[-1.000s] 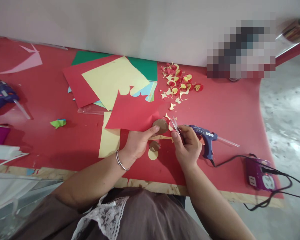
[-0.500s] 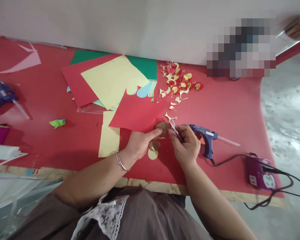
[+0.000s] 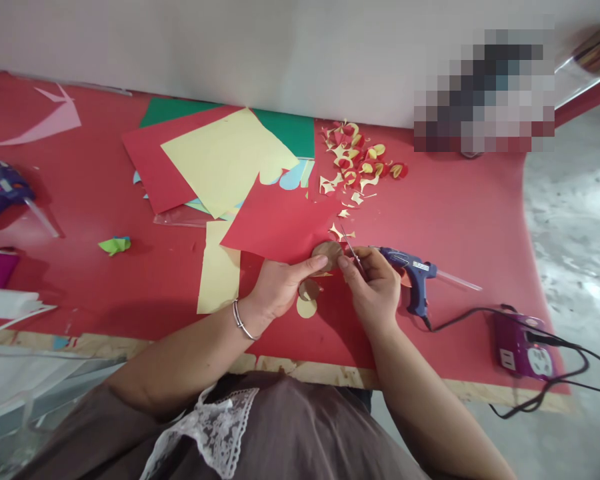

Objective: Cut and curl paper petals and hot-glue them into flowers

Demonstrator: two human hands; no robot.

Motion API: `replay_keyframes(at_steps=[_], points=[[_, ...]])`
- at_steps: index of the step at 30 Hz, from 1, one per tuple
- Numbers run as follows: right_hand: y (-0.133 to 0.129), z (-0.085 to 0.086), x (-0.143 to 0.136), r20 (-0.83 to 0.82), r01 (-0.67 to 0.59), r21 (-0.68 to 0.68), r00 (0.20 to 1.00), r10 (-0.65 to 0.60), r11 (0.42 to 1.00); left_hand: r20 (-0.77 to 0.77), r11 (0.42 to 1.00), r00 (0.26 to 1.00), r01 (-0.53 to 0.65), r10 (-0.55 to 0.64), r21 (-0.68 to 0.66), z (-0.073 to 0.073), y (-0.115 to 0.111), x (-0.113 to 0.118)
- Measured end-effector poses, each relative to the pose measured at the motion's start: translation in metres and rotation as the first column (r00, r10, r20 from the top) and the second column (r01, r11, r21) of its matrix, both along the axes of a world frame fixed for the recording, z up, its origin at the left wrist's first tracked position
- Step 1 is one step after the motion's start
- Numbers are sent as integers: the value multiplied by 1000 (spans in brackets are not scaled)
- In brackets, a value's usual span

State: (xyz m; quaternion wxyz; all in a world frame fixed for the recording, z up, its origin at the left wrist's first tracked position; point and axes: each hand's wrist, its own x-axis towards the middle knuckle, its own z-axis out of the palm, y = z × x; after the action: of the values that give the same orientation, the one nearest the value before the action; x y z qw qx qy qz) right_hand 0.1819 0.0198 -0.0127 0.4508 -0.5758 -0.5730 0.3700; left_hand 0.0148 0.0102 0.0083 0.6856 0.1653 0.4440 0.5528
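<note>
My left hand [image 3: 280,283] is closed on a sheet of red paper [image 3: 280,223], its thumb pressing a round brown disc [image 3: 330,251] on the sheet's right part. In my right hand [image 3: 375,290] is a pair of scissors [image 3: 355,253], blades pointing up and left at the disc's right side. The right fingertips are close to the disc's edge; whether they touch it I cannot tell. Below the left thumb are a smaller brown disc [image 3: 309,290] and a pale yellow paper piece with a rounded end [image 3: 307,307].
A blue glue gun [image 3: 420,280] lies right of my right hand, its cord running to a purple power socket [image 3: 523,350]. Yellow and red paper scraps [image 3: 350,160] are scattered beyond. Coloured sheets [image 3: 225,160] overlap at back left. Another glue gun [image 3: 7,190] lies far left.
The scissor blades, spread apart half a second ago, now look closed together. The red sheet and the disc on it have shifted very slightly. My left hand has hardly moved.
</note>
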Motion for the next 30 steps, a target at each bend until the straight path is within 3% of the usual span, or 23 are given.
replay_keyframes(at_steps=[7, 27, 30], points=[[1, 0, 3, -15, -14, -5, 1000, 14, 1000, 29, 998, 999, 36, -37, 47, 4, 1, -1], [0, 4, 1, -48, -31, -22, 998, 30, 999, -10, 995, 996, -90, 90, 52, 2, -1, 3], [0, 5, 1, -51, -36, -26, 998, 34, 999, 0, 998, 999, -45, 45, 48, 3, -1, 0]])
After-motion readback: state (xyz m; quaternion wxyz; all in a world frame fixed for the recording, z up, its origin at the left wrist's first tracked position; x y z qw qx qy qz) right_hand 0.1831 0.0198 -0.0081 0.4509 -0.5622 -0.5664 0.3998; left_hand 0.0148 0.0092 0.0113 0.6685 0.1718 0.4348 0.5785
